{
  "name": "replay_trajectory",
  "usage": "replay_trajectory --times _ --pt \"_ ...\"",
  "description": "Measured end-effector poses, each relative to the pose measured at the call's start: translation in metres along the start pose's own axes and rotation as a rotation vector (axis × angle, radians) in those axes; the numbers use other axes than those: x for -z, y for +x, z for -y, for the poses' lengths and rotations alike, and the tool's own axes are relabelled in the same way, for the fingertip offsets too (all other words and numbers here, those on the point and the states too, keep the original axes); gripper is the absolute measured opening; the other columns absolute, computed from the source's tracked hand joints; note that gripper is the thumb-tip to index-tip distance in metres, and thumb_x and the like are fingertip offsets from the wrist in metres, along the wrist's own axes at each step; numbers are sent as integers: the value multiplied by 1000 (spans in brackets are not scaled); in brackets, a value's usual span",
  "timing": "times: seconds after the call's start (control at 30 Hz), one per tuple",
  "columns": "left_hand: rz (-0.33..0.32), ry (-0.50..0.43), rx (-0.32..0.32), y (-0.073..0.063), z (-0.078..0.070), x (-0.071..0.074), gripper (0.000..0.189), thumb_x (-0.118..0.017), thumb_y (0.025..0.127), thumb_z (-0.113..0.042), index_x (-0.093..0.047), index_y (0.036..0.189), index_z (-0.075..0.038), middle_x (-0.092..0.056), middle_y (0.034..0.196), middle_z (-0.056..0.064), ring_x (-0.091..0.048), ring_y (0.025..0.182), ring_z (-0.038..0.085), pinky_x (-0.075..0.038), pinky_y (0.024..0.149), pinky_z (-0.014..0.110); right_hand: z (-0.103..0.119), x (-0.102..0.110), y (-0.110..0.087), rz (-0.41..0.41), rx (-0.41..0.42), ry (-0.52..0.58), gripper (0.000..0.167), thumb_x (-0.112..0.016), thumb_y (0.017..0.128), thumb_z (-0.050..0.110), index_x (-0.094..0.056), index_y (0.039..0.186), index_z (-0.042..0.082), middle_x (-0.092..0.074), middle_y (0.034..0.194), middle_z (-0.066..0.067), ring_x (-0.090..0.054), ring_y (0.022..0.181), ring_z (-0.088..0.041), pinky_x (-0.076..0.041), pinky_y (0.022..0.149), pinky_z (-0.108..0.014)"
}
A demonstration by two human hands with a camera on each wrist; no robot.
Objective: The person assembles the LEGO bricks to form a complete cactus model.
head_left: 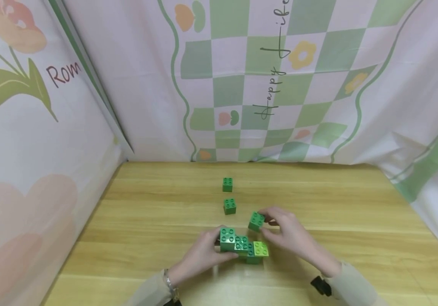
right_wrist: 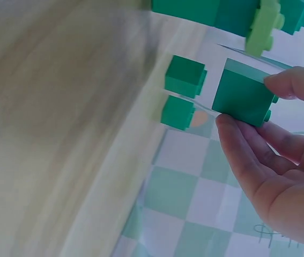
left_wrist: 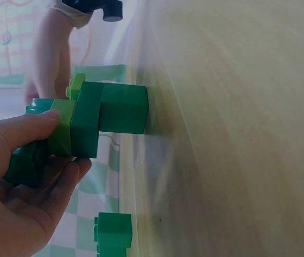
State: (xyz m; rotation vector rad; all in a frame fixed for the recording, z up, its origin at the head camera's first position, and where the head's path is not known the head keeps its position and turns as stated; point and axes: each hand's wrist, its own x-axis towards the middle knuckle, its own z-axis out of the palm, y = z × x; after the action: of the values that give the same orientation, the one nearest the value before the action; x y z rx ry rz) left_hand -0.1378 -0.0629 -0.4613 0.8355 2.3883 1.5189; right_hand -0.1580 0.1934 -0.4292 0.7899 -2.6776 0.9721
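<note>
My left hand (head_left: 208, 251) grips a joined build of toy building blocks (head_left: 241, 243), mostly dark green, with light green pieces among them. A thin light green block (head_left: 261, 248) sits on the build's right end. In the left wrist view, the thumb presses the build's side and the fingers lie beneath it. My right hand (head_left: 284, 228) pinches a single green block (head_left: 256, 221) between thumb and fingers. This block is tilted and held just beyond the build, apart from it. The right wrist view shows its studs turned toward the palm (right_wrist: 286, 198).
Two loose green blocks stand on the wooden table (head_left: 157, 204) beyond the hands: a nearer block (head_left: 230, 206) and a farther block (head_left: 227, 184). A patterned curtain (head_left: 230, 89) hangs along the table's back edge, and a printed cloth (head_left: 31, 170) covers the left side.
</note>
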Motion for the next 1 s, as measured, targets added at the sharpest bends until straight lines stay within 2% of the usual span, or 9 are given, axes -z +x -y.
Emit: replay_trajectory --times 0.43,0.67,1.0 --pt "1 -15 44 0 -2 2 41 -80 80 -12 -62 117 -11 -73 113 2 -68 105 8 -55 94 14 11 14 -7 -53 73 -34 38 -76 75 -2 -66 112 -1 -71 100 -5 -70 85 -17 -65 74 -27" --pt "4 -6 40 0 -2 1 43 -79 81 -10 -62 121 -10 -73 115 3 -68 107 7 -55 96 15 15 18 -14 -80 117 -61 40 -75 73 -4 -66 112 -2 -70 98 -3 -69 84 -13 -64 73 -23" --pt "4 15 31 0 -3 2 42 -79 81 -13 -62 119 -10 -73 114 3 -68 107 8 -55 96 16 19 23 -19 -96 168 -38 42 -75 71 -6 -65 111 -3 -70 98 -2 -67 84 -6 -64 71 -25"
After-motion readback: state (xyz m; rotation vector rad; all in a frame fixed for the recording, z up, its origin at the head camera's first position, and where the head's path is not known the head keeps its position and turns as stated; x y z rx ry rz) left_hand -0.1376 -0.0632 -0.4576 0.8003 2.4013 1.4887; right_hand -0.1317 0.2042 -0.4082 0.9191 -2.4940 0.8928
